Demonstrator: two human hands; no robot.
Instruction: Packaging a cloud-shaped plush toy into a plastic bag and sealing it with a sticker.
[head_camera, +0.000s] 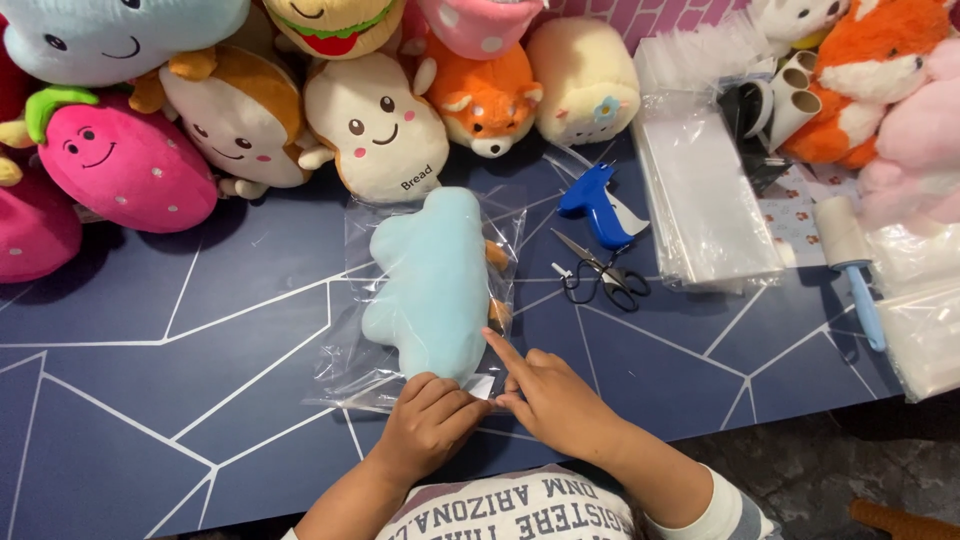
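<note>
Plush: a pale blue cloud-shaped plush (435, 285) lies face down at the table's middle, inside a clear plastic bag (365, 300), small orange limbs showing at its 3 o'clock edge.
Bag: flat on the dark blue table (150, 400), open mouth toward the person at 6 o'clock, beside a small white label.
Left hand: left hand (428, 420) rests curled, knuckles up, pressing the bag's lower edge at the plush's 6 o'clock; fingers tucked together, and whether they pinch the film cannot be told.
Right hand: right hand (555, 400) lies just beside it at 3 o'clock, index finger stretched out onto the bag near the plush's lower corner, other fingers bent; it grasps nothing visible.
Tools: black scissors (600, 278) and a blue tagging gun (598, 205) sit at 2 o'clock of the plush.
Supplies: a stack of clear bags (705, 190) farther at 2 o'clock; a lint roller (850, 260) at 3 o'clock.
Back row: stuffed toys line 12 o'clock, among them a bread-shaped plush (380, 130) and a pink strawberry plush (125, 160).
</note>
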